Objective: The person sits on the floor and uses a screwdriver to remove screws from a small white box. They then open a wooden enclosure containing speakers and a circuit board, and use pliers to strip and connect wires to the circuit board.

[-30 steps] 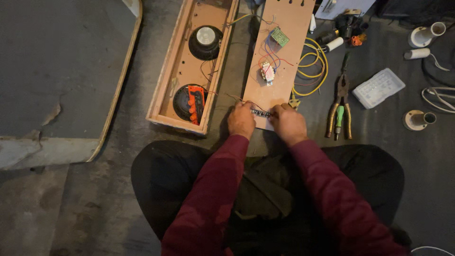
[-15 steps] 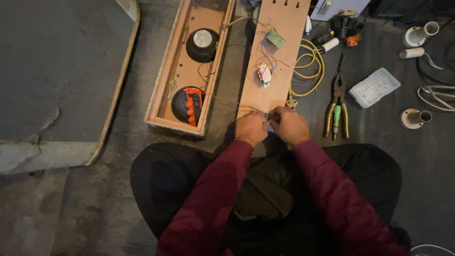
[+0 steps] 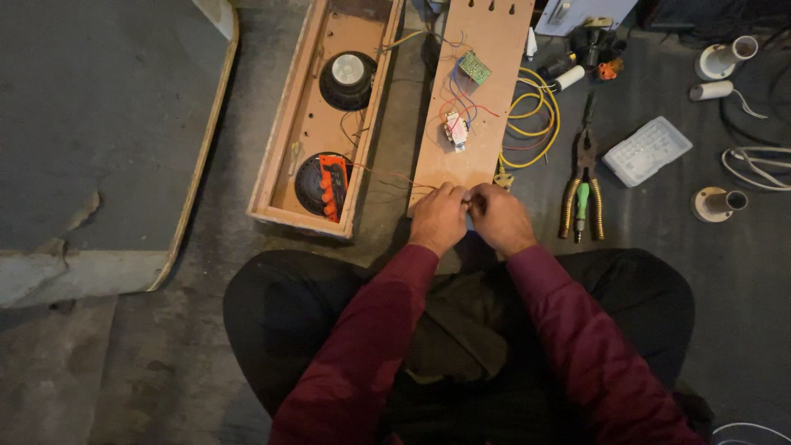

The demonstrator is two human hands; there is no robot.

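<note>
Seated cross-legged on a grey concrete floor [image 3: 148, 371], in dark red sleeves. Left hand [image 3: 438, 217] and right hand [image 3: 499, 217] pressed together at centre frame, fingertips pinched narrow on something small between them; too small to tell what, perhaps thin wire ends. Both hands at the near end of a long flat wooden panel [image 3: 478, 91], which carries a small green circuit board [image 3: 475, 67] and thin red and blue wires [image 3: 458, 103] toward upper centre. Left of the panel, an open wooden speaker box [image 3: 284, 124] holding two round black speakers [image 3: 347, 79]. Right of the panel, a coil of yellow cable [image 3: 537, 124], then pliers with ribbed yellow handles [image 3: 582, 185], then a clear plastic compartment case [image 3: 647, 150] further right.
</note>
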